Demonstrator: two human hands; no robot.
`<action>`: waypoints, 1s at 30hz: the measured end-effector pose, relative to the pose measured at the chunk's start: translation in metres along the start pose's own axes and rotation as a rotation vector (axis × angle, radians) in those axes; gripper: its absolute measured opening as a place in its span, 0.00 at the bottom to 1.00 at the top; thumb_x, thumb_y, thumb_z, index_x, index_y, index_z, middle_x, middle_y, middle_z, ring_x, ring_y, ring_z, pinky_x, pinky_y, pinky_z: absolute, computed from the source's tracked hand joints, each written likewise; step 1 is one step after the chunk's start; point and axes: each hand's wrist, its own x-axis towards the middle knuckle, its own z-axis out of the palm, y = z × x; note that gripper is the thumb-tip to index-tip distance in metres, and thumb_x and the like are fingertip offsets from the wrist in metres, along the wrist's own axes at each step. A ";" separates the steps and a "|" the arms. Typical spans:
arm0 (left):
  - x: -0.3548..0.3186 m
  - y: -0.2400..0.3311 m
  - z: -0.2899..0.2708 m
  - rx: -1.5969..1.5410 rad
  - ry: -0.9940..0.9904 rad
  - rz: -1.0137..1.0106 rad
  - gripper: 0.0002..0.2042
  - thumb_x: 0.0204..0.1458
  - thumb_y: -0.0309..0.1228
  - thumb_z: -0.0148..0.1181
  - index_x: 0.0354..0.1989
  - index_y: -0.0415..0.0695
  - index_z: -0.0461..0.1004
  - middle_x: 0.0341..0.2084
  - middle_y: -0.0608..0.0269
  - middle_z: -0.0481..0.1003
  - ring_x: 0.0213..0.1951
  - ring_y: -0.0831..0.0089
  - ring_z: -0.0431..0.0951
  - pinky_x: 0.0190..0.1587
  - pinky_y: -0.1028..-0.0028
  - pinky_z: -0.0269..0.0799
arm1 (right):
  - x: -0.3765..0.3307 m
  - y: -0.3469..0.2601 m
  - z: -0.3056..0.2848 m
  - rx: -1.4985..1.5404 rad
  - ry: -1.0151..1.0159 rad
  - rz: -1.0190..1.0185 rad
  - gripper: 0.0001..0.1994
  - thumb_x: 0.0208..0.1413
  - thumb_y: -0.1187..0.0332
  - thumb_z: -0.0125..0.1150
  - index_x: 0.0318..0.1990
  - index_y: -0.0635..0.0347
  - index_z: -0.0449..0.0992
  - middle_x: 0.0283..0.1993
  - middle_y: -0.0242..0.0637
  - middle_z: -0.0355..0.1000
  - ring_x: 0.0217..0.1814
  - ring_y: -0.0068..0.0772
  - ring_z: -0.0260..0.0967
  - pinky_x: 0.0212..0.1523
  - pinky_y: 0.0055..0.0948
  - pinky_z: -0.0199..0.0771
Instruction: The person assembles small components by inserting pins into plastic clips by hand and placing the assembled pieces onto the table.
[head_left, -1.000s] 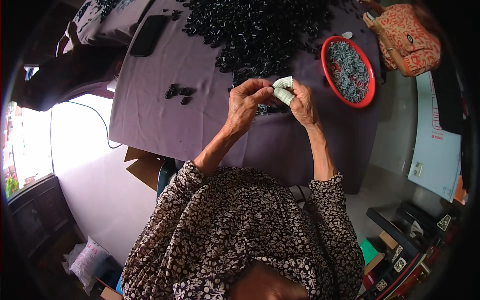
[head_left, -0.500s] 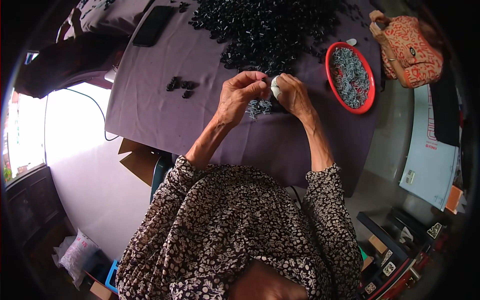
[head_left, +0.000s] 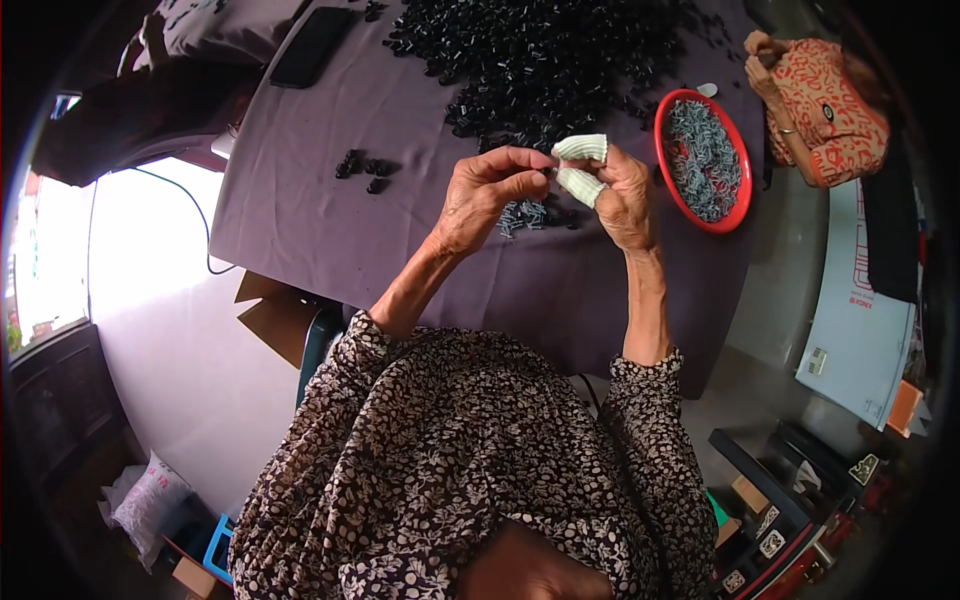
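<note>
Left hand pinches a small dark piece, its long axis too tiny to read, just left of the right hand, whose covered fingertips stand slightly parted, grip unclear. Grey pins lie nearer, a black pile farther.

On the bench, a heap of small parts is occupying the upper centre of the frame. A phone is lying to its left; a bowl holding pins is resting to its lower right. Below the heap, the left hand and right hand are facing each other, loose pins lying just below them. A few parts are lying left of the left hand. A co-worker is occupying the upper right, beyond the bowl.
</note>
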 end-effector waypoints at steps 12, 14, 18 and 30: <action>-0.004 0.008 0.002 0.675 -0.014 0.172 0.07 0.46 0.19 0.56 0.35 0.37 0.74 0.29 0.64 0.74 0.35 0.76 0.74 0.38 0.77 0.71 | -0.002 -0.009 0.007 -0.592 -0.048 -0.070 0.14 0.42 0.80 0.54 0.41 0.66 0.69 0.28 0.38 0.73 0.28 0.24 0.70 0.30 0.25 0.69; -0.007 0.010 0.002 0.844 -0.031 0.226 0.07 0.44 0.19 0.57 0.33 0.38 0.75 0.28 0.62 0.74 0.33 0.75 0.74 0.36 0.77 0.70 | -0.005 -0.002 0.006 -0.579 -0.057 -0.071 0.14 0.42 0.81 0.53 0.40 0.66 0.69 0.29 0.39 0.74 0.29 0.24 0.70 0.30 0.25 0.69; -0.020 0.000 -0.005 0.928 -0.053 0.180 0.06 0.44 0.19 0.57 0.32 0.38 0.75 0.27 0.63 0.73 0.33 0.75 0.74 0.36 0.78 0.69 | -0.019 0.012 0.017 -0.420 -0.040 0.071 0.13 0.43 0.80 0.55 0.40 0.66 0.68 0.29 0.38 0.73 0.30 0.23 0.69 0.32 0.23 0.68; -0.025 -0.014 -0.021 0.164 0.031 -0.217 0.05 0.49 0.23 0.56 0.34 0.38 0.74 0.27 0.64 0.74 0.31 0.78 0.73 0.40 0.78 0.69 | -0.008 0.064 -0.034 -0.603 0.166 0.077 0.07 0.48 0.74 0.55 0.35 0.63 0.73 0.25 0.36 0.71 0.23 0.23 0.67 0.25 0.23 0.66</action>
